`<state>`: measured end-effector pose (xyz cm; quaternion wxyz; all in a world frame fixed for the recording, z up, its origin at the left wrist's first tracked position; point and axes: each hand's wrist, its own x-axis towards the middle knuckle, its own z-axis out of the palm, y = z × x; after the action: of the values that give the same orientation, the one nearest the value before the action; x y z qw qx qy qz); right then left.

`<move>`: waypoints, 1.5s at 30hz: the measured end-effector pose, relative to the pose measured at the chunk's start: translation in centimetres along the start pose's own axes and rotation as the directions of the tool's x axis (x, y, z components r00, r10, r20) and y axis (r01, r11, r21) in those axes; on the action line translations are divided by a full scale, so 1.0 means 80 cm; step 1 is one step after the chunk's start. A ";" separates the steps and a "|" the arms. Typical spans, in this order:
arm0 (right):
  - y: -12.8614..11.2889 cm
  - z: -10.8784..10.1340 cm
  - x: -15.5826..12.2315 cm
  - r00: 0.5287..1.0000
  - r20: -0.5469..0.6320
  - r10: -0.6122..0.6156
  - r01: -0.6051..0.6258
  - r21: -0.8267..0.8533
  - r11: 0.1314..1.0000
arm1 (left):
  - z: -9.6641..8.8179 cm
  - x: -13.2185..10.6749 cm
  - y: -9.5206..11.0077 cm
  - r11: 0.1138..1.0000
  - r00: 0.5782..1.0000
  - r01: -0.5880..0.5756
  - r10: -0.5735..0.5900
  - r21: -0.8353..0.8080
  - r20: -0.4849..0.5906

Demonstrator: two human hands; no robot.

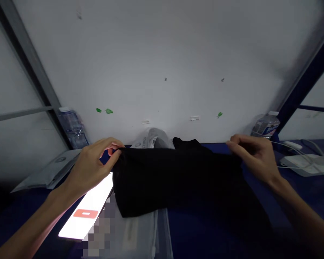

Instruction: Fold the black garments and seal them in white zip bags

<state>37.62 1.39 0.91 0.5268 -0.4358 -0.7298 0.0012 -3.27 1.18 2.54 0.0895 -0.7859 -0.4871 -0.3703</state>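
A black garment [178, 176] hangs stretched between both hands, its upper edge nearly level. Its exact cut is lost in the dark, though a long part runs down to the lower right. My left hand [101, 160] pinches the upper left corner between thumb and fingers. At the upper right end, my right hand [252, 154] is closed on the cloth, with the thumb and index finger together. Below the left hand lies a lit phone [89, 201] with a red button on its white screen. A clear zip bag [143, 233] lies under the garment's lower left edge.
Plastic bottles stand by the wall, one on the left [74, 127] and one on the right [266, 126]. A power strip [307, 163] with white cables lies at right. Behind the garment are a clear plastic bag [153, 138] and more dark cloth [190, 144]. Another packet [51, 167] lies left.
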 end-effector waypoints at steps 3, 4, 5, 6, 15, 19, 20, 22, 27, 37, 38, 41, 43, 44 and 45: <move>-0.006 0.009 -0.001 0.986 0.162 -0.035 0.052 -0.100 0.994 | 0.008 -0.003 0.003 0.999 0.993 -0.012 0.016 -0.031 0.116; -0.010 0.014 -0.002 0.974 0.221 -0.050 0.077 -0.116 0.990 | 0.011 -0.004 0.004 0.999 0.989 -0.021 0.026 -0.039 0.149; -0.015 0.020 -0.004 0.957 0.284 -0.061 0.099 -0.124 0.987 | 0.012 -0.004 0.004 0.998 0.984 -0.029 0.037 -0.050 0.173; -0.019 0.027 -0.007 0.935 0.348 -0.063 0.113 -0.126 0.986 | 0.014 -0.004 0.005 0.997 0.980 -0.037 0.049 -0.062 0.193; -0.023 0.066 -0.027 0.757 0.640 -0.133 0.215 -0.052 0.975 | 0.017 -0.005 -0.003 0.993 0.974 -0.104 0.114 -0.061 0.194; -0.018 0.052 -0.016 0.950 0.295 -0.106 0.132 -0.072 0.989 | 0.010 -0.001 -0.003 0.986 0.980 -0.166 0.163 -0.009 -0.113; -0.019 0.046 -0.014 0.986 0.135 -0.099 0.109 -0.063 0.992 | 0.007 -0.001 -0.002 0.984 0.956 -0.180 0.177 0.008 -0.235; -0.024 0.032 -0.011 0.988 -0.124 -0.095 0.095 -0.002 0.995 | -0.003 -0.003 -0.001 0.970 0.894 -0.240 0.210 -0.027 -0.395; -0.032 0.012 -0.011 0.980 0.131 -0.149 0.125 0.173 0.977 | -0.022 -0.020 0.002 0.711 0.900 -0.431 0.379 -0.556 -0.215; 0.008 0.054 -0.027 0.807 0.575 0.139 0.048 -0.298 0.953 | 0.045 -0.025 0.014 0.992 0.875 -0.128 0.117 -0.007 0.470; 0.011 0.055 -0.029 0.803 0.576 0.153 0.037 -0.304 0.952 | 0.052 -0.028 0.010 0.991 0.849 -0.137 0.121 -0.006 0.515; 0.014 0.056 -0.032 0.778 0.605 0.167 0.022 -0.293 0.956 | 0.065 -0.034 0.000 0.991 0.799 -0.133 0.101 0.010 0.593; 0.011 0.056 -0.030 0.768 0.622 0.153 0.027 -0.270 0.962 | 0.070 -0.037 -0.001 0.989 0.791 -0.143 0.100 0.023 0.604; 0.008 0.056 -0.029 0.771 0.621 0.141 0.030 -0.257 0.966 | 0.073 -0.038 -0.001 0.988 0.789 -0.152 0.104 0.028 0.605; 0.005 0.056 -0.027 0.782 0.610 0.126 0.032 -0.241 0.970 | 0.075 -0.039 0.000 0.986 0.789 -0.162 0.110 0.033 0.605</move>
<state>34.58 2.30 -2.95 0.2009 -0.4892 -0.8458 0.0703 -1.04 2.02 -3.81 -0.0105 -0.8912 -0.4474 -0.0743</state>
